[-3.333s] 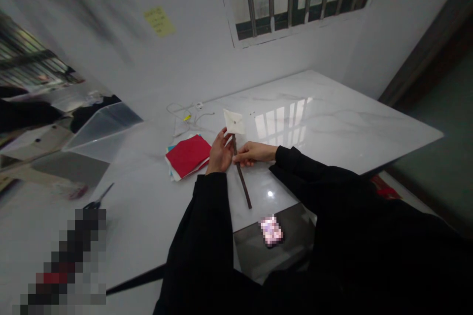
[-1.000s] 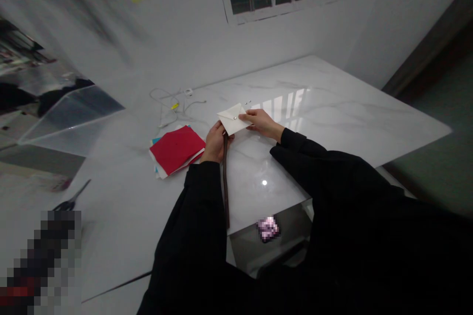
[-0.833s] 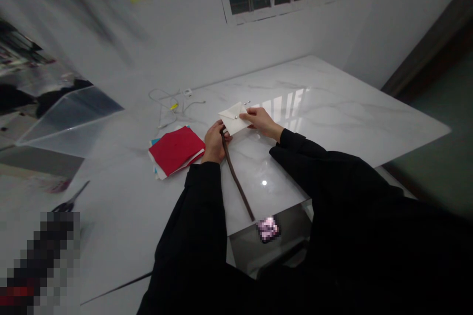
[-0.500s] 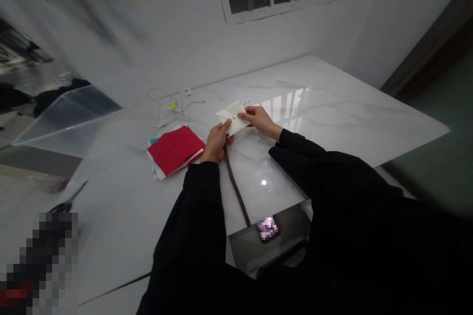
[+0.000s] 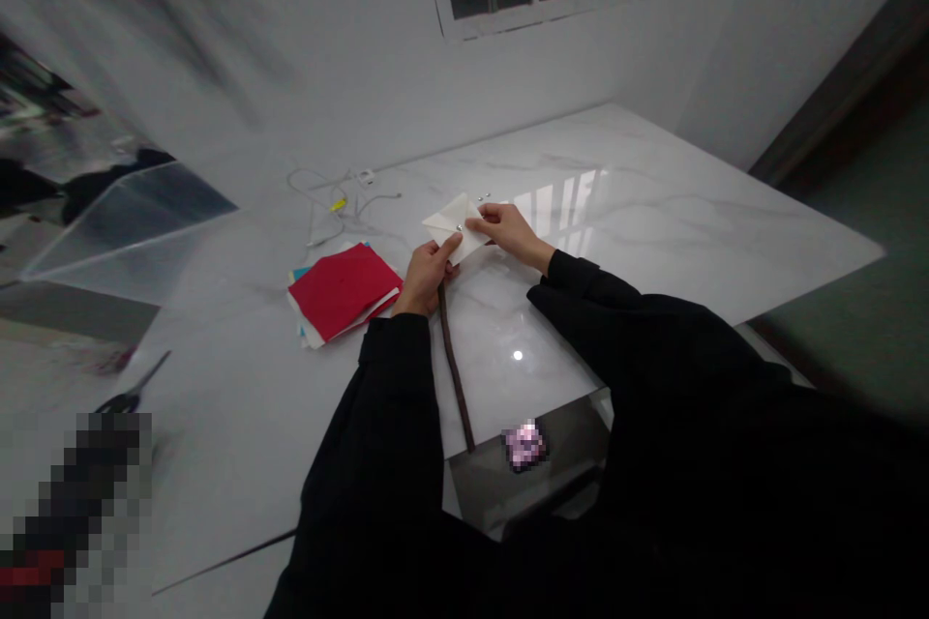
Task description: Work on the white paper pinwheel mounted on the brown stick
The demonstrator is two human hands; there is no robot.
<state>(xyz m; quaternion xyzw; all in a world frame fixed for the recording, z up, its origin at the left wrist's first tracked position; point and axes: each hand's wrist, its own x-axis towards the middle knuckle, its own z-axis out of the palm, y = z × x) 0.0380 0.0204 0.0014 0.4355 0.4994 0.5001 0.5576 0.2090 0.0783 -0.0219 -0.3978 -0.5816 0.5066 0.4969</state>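
Observation:
A folded white paper piece (image 5: 451,221) with a small metal pin at its middle sits atop a thin brown stick (image 5: 454,369) that slants down toward the table's near edge. My left hand (image 5: 423,275) is closed round the stick's top, thumb against the paper. My right hand (image 5: 504,230) pinches the paper's right side by the pin. Both sleeves are black.
A stack of red, white and blue paper sheets (image 5: 340,290) lies left of my hands on the white marble table (image 5: 653,213). A white cable (image 5: 330,203) lies behind it, scissors (image 5: 134,387) at far left, a clear plastic box (image 5: 123,222) beyond. Two small pins (image 5: 485,196) lie near the paper.
The stick's lower end has swung left and right between frames while its top stays in my left hand. My right hand has gone from the stick to the white paper.

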